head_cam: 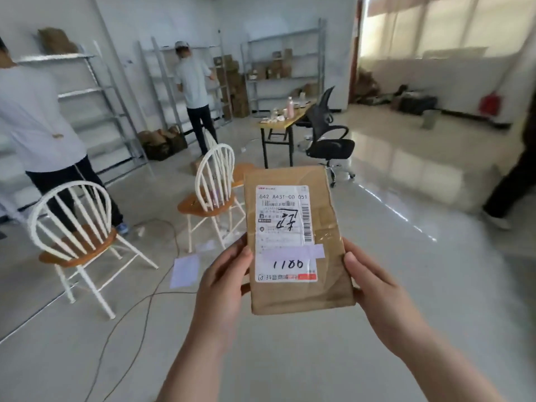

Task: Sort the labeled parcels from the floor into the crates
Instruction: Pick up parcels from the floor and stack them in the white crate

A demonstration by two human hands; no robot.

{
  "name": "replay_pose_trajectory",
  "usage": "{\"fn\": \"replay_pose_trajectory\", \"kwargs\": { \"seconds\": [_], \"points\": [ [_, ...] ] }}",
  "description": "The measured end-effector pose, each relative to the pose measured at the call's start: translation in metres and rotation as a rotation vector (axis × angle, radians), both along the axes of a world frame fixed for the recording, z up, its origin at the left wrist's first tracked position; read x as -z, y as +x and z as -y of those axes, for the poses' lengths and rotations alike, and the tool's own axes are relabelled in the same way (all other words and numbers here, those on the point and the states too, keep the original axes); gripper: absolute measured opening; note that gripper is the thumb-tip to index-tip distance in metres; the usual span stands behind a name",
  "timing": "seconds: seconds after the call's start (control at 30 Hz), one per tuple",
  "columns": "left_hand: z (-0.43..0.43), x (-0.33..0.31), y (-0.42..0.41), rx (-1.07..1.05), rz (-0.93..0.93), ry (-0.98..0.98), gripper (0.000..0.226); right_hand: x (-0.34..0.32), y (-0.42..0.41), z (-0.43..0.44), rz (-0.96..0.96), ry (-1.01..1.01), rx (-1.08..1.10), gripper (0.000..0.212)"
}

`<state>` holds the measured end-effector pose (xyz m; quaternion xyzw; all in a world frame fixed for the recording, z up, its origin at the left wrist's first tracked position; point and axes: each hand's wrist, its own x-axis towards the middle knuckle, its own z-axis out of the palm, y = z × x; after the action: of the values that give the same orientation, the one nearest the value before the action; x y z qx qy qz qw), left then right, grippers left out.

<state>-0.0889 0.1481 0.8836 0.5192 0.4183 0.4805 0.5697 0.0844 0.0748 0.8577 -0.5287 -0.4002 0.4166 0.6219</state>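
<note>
A flat brown parcel (pixel 324 227) is held upright in front of me, above the floor. Its white shipping label (pixel 285 233) faces me, with "1100" handwritten near the bottom. My left hand (pixel 223 280) grips the parcel's lower left edge, thumb on the front. My right hand (pixel 374 288) grips the lower right edge, thumb on the front too. No crates are in view.
Two white spindle-back chairs (pixel 78 230) (pixel 213 187) stand to the left, with cables (pixel 150 297) and a paper sheet (pixel 184 271) on the floor. A folding table (pixel 282 123) and black office chair (pixel 327 134) stand behind. Two people work by metal shelves (pixel 95 91) at left.
</note>
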Motion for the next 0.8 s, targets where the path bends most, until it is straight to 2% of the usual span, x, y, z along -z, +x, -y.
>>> {"fn": "replay_pose_trajectory", "kwargs": {
  "seconds": [0.2, 0.43, 0.53, 0.57, 0.7, 0.8],
  "points": [
    [0.048, 0.004, 0.089, 0.296, 0.057, 0.014, 0.024, -0.01, 0.057, 0.099, 0.041, -0.028, 0.306, 0.038],
    [0.147, -0.006, 0.2, 0.638, 0.041, 0.025, 0.019, -0.007, 0.118, 0.24, -0.023, 0.068, 0.632, 0.034],
    [0.202, -0.011, 0.25, 0.777, 0.059, 0.025, 0.018, -0.008, 0.141, 0.308, 0.009, 0.137, 0.753, 0.069],
    [0.223, -0.011, 0.268, 0.821, 0.074, 0.027, 0.018, -0.006, 0.149, 0.332, 0.011, 0.162, 0.805, 0.073],
    [0.322, -0.006, 0.335, 1.006, 0.095, 0.028, 0.02, -0.005, 0.18, 0.436, 0.007, 0.214, 0.974, 0.066],
    [0.404, 0.005, 0.38, 1.162, 0.083, 0.012, 0.019, -0.001, 0.197, 0.517, -0.028, 0.231, 1.147, 0.038]
  ]
}}
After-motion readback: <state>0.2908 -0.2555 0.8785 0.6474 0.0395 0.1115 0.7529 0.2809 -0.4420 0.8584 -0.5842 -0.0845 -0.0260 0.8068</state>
